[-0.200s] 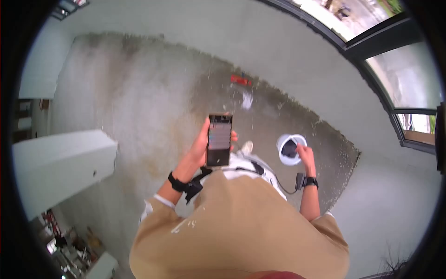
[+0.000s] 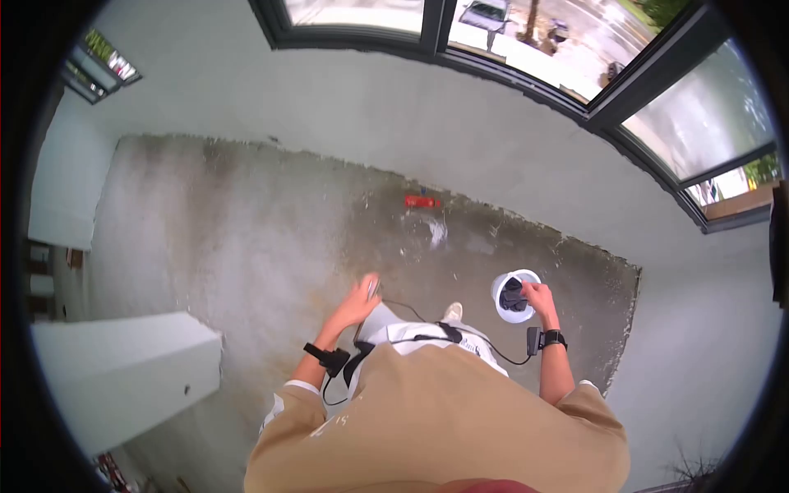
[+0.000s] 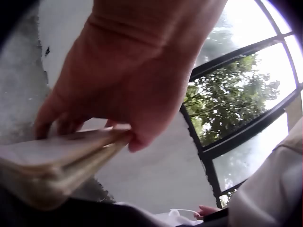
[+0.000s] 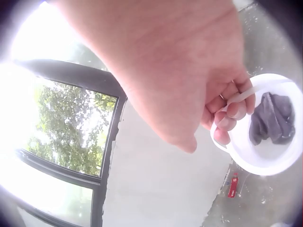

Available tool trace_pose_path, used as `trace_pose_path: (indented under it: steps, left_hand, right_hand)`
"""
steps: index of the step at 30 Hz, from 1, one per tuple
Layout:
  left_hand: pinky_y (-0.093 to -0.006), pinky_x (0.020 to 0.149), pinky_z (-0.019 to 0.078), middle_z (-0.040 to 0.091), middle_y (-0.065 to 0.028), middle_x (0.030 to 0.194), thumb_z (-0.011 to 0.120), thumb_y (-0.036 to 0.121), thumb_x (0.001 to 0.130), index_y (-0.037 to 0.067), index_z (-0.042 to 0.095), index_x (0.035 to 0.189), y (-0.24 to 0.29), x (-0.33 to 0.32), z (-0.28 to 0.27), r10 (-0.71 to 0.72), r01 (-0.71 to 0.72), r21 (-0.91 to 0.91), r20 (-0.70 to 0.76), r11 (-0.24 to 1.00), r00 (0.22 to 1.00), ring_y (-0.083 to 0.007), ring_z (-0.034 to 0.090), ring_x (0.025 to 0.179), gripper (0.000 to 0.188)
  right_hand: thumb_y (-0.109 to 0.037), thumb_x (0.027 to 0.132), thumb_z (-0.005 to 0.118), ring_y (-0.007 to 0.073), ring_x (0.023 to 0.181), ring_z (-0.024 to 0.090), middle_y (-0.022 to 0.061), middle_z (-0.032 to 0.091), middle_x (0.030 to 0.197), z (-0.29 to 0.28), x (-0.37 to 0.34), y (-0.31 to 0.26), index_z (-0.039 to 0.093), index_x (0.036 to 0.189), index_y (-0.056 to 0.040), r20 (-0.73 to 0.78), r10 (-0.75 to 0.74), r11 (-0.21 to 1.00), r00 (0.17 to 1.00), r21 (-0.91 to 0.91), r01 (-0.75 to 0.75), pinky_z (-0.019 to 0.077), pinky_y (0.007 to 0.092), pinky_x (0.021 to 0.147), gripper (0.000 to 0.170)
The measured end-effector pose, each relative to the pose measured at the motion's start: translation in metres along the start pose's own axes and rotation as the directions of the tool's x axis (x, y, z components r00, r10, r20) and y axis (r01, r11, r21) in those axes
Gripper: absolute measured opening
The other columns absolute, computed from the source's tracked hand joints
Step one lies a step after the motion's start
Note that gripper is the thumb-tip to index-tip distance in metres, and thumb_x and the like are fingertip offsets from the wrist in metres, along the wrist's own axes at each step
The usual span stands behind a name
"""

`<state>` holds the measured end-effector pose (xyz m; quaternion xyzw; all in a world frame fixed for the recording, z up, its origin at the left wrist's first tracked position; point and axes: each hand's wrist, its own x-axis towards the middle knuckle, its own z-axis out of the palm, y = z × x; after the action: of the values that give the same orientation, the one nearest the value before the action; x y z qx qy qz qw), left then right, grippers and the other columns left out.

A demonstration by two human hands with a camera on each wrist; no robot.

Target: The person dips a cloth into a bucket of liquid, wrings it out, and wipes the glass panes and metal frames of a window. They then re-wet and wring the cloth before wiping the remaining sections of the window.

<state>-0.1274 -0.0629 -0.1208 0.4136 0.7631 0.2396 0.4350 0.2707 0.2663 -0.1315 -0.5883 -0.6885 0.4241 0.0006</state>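
In the left wrist view my left hand [image 3: 128,80] grips a phone [image 3: 61,163] by its edges, fingers on one side and thumb on the other. From the head that hand [image 2: 355,304] is low by the left thigh, the phone mostly hidden behind it. My right hand [image 4: 189,85] has its fingers curled round the thin white handle [image 4: 250,92] of a white bucket [image 4: 242,153]. Inside the bucket lies a crumpled dark grey cloth [image 4: 273,118]. In the head view the bucket hangs or stands just ahead and to the right of my legs.
A red object [image 2: 421,201] lies on the wet concrete floor [image 2: 271,222] by the wall, beside a white smear. A white block-like structure [image 2: 131,361] juts in at the left. Dark-framed windows [image 2: 509,74] run along the wall ahead. A cable [image 2: 501,333] crosses my front.
My left hand has lowered the phone from in front of me, turning its screen out of view. The head view has tilted up, showing more window. The right hand still holds the bucket handle.
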Motion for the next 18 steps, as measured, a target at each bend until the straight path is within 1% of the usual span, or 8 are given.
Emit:
trace_pose_path:
  steps: [2,3,5,7,11,15,16,18]
  left_hand:
    - [-0.0445,0.105,0.0406,0.049,-0.0303,0.136,0.053,0.031,0.094,-0.002,0.031,0.142,-0.090,0.000,-0.010,-0.026,0.021,0.022,0.247,1.000,0.969,-0.0394,0.049,0.129,0.062]
    - [-0.0428,0.103,0.0425,0.049,-0.0274,0.139,0.052,0.031,0.094,-0.004,0.032,0.143,-0.064,-0.020,-0.044,-0.228,0.269,-0.018,0.480,0.963,0.847,-0.0328,0.051,0.127,0.063]
    - [-0.0376,0.098,0.0458,0.060,-0.0197,0.128,0.055,0.040,0.092,-0.004,0.037,0.145,-0.115,-0.032,-0.042,-0.145,0.221,-0.009,0.727,0.975,0.671,-0.0291,0.058,0.113,0.071]
    - [-0.0372,0.072,0.0535,0.061,-0.0103,0.120,0.057,0.050,0.091,0.018,0.039,0.147,-0.084,-0.058,-0.085,-0.517,0.597,0.178,0.721,0.782,0.462,-0.0191,0.061,0.095,0.067]
    - [-0.0308,0.061,0.0496,0.060,-0.0036,0.113,0.057,0.057,0.089,0.020,0.037,0.147,-0.098,-0.066,-0.126,-0.350,0.509,0.178,0.899,0.842,0.264,-0.0124,0.058,0.083,0.071]
    - [-0.0317,0.072,0.0487,0.059,-0.0011,0.114,0.049,0.049,0.097,0.020,0.034,0.149,-0.064,-0.066,-0.139,-0.347,0.375,0.163,0.794,0.912,0.499,-0.0137,0.058,0.086,0.062]
    - [-0.0439,0.102,0.0411,0.053,-0.0136,0.138,0.046,0.053,0.098,0.014,0.028,0.153,-0.139,-0.048,-0.100,-0.330,0.447,0.110,0.829,0.887,0.451,-0.0248,0.054,0.115,0.070]
    - [-0.0426,0.099,0.0428,0.057,-0.0124,0.131,0.047,0.050,0.098,0.010,0.037,0.144,-0.186,-0.023,-0.089,-0.237,0.346,0.044,0.808,0.937,0.539,-0.0228,0.055,0.110,0.062]
  right_hand:
    - [-0.046,0.089,0.063,0.0121,0.061,0.059,0.0048,0.064,0.067,0.024,0.005,-0.020,0.072,0.082,0.0022,-0.016,0.001,0.999,1.000,0.043,0.000,0.0467,0.0284,0.056,0.050]
    - [-0.045,0.089,0.063,0.0123,0.061,0.060,0.0061,0.066,0.070,0.034,0.004,-0.029,0.072,0.083,0.0027,-0.002,0.039,0.998,0.999,0.052,-0.039,0.0480,0.0282,0.057,0.049]
    - [-0.044,0.090,0.064,0.0122,0.061,0.059,0.0050,0.065,0.069,0.048,-0.003,-0.052,0.072,0.084,0.0031,-0.032,0.033,0.998,0.999,0.055,-0.031,0.0478,0.0284,0.057,0.049]
    - [-0.047,0.088,0.061,0.0199,0.071,0.066,0.0121,0.070,0.074,0.060,-0.009,-0.072,0.075,0.084,0.0002,-0.019,0.063,0.998,0.998,0.032,-0.062,0.0503,0.0343,0.067,0.050]
    - [-0.041,0.092,0.062,0.0100,0.059,0.052,-0.0001,0.057,0.065,0.090,-0.029,-0.122,0.070,0.081,0.0006,0.033,0.029,0.981,0.999,0.192,-0.035,0.0426,0.0269,0.056,0.044]
    - [-0.040,0.093,0.061,0.0087,0.059,0.050,-0.0018,0.054,0.064,0.119,-0.038,-0.155,0.070,0.082,-0.0004,0.082,-0.031,0.966,0.996,0.257,0.008,0.0415,0.0258,0.056,0.043]
    - [-0.041,0.093,0.061,0.0099,0.060,0.052,-0.0007,0.056,0.065,0.126,-0.041,-0.164,0.070,0.082,0.0001,0.084,-0.046,0.966,0.995,0.257,0.023,0.0425,0.0272,0.056,0.044]
    - [-0.042,0.093,0.061,0.0106,0.060,0.053,0.0000,0.057,0.065,0.139,-0.048,-0.180,0.070,0.082,0.0004,0.059,-0.105,0.970,0.993,0.226,0.089,0.0428,0.0280,0.056,0.045]
